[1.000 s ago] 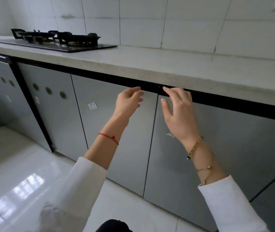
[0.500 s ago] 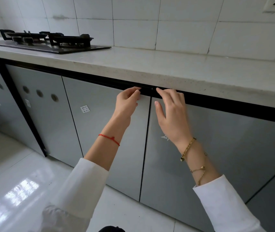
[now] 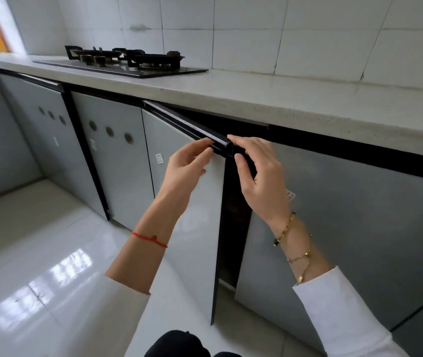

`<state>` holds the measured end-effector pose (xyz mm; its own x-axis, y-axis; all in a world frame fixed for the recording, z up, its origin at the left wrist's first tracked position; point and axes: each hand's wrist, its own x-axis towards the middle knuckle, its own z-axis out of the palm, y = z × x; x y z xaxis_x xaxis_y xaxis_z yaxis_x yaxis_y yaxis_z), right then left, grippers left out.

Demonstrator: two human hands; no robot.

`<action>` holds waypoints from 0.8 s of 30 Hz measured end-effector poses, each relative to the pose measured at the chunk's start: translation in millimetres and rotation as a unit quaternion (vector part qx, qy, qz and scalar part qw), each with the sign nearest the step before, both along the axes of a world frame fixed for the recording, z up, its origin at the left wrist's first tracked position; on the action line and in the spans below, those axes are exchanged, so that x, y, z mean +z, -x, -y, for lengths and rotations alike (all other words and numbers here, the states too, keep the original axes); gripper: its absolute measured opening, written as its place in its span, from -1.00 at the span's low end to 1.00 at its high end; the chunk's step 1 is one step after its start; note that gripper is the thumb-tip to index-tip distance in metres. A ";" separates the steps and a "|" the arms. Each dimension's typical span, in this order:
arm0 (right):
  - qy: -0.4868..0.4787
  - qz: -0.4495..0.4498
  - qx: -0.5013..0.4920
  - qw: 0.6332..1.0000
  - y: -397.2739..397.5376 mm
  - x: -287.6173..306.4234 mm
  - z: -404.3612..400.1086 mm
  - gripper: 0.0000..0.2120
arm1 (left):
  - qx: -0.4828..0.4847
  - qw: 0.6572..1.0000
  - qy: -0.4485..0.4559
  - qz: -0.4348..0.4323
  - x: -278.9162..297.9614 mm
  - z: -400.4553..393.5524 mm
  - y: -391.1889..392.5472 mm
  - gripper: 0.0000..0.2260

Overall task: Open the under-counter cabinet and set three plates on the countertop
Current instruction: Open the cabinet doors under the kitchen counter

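Here, two hands — left hand [image 3: 187,166], right hand [image 3: 259,176] — on one half-open cabinet door [image 3: 195,228].

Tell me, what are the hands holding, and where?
The left hand grips the cabinet door by its black top-edge handle, at the free corner. The right hand holds nothing.
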<state>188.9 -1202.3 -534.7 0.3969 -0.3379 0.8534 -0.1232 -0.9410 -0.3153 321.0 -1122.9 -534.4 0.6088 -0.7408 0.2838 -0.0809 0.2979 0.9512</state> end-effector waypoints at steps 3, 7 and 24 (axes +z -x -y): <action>0.000 0.002 0.034 0.999 -3.9 -1.4 -11.7 -0.71 | 0.035 0.999 0.011 0.032 -6.3 -23.8 6.6 -0.77; 0.007 -0.021 0.078 0.997 -12.3 -3.8 -27.8 -0.67 | 0.141 0.976 0.038 0.162 -22.2 -48.0 21.6 -0.66; 0.102 -0.059 0.239 0.964 -92.0 -12.9 -75.6 -0.57 | 0.375 0.861 0.005 0.345 -78.3 -124.2 -7.9 -0.44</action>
